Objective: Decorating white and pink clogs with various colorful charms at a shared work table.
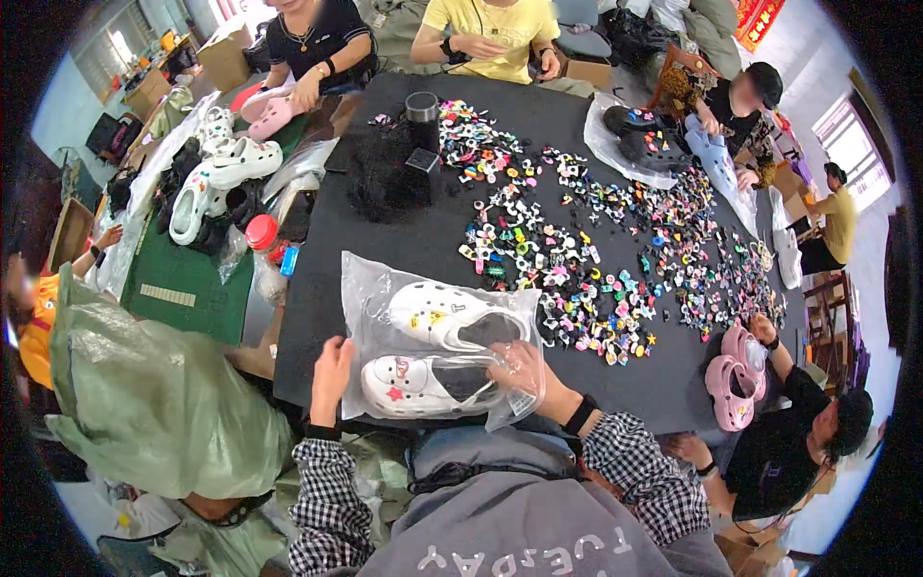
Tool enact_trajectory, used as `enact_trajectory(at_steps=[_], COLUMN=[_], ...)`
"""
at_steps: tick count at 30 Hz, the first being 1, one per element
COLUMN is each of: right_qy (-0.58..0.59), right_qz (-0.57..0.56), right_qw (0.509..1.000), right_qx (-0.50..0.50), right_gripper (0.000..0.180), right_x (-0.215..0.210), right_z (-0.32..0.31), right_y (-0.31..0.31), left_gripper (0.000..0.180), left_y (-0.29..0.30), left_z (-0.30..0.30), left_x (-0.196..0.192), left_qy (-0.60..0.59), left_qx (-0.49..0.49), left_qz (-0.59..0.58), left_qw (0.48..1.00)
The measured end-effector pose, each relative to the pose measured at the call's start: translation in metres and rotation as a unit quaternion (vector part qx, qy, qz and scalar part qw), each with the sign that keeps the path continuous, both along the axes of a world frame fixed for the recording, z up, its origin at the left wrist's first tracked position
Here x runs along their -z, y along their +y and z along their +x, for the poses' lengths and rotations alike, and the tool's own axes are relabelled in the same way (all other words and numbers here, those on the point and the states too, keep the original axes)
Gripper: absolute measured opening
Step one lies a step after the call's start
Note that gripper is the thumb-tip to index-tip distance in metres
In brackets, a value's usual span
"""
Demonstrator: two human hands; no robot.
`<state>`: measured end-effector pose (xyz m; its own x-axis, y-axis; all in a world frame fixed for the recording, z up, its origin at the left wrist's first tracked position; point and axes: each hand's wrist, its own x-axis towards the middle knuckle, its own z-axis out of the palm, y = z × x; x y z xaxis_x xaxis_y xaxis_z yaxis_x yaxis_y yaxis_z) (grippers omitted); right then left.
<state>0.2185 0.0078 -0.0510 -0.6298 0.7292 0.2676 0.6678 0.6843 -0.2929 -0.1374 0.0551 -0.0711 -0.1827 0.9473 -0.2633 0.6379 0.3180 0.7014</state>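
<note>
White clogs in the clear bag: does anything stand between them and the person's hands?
Yes, the clear bag: its left side separates the left hand from the white clogs. The right hand is at their heel end; whether the bag lies between there, I can't tell. Nothing else visible intervenes.

place: workshop | big black table (385, 236) strewn with loose colourful charms (663, 207) | several people (524, 38) round it, some handling pink clogs (274, 117) | bagged white clogs (421, 313) at near edge | green side table (183, 264) with more white shoes (258, 156) | bulging green sack (163, 385) at left | cardboard boxes (223, 60) on the room's far side
</note>
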Motion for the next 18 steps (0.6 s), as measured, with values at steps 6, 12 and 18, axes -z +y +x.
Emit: enact_trajectory(at_steps=[6, 12, 18], right_qy=[-0.005, -0.035, -0.033], right_qz=[-0.011, -0.054, -0.041], right_qw=[0.999, 0.997, 0.998], right_qx=[-0.037, -0.051, -0.037], right_gripper=[0.03, 0.021, 0.016], right_x=[-0.001, -0.022, -0.028], right_z=[0.005, 0.01, 0.042], right_y=[0.007, 0.015, 0.002], left_gripper=[0.028, 0.024, 0.025], left_y=[-0.015, 0.001, 0.003], left_z=[0.002, -0.07, -0.137], left_x=[0.029, 0.03, 0.007], left_qy=[-0.038, -0.186, -0.186], left_qx=[-0.008, -0.172, -0.235], left_qz=[0.093, 0.257, 0.307], left_qw=[0.995, 0.933, 0.903])
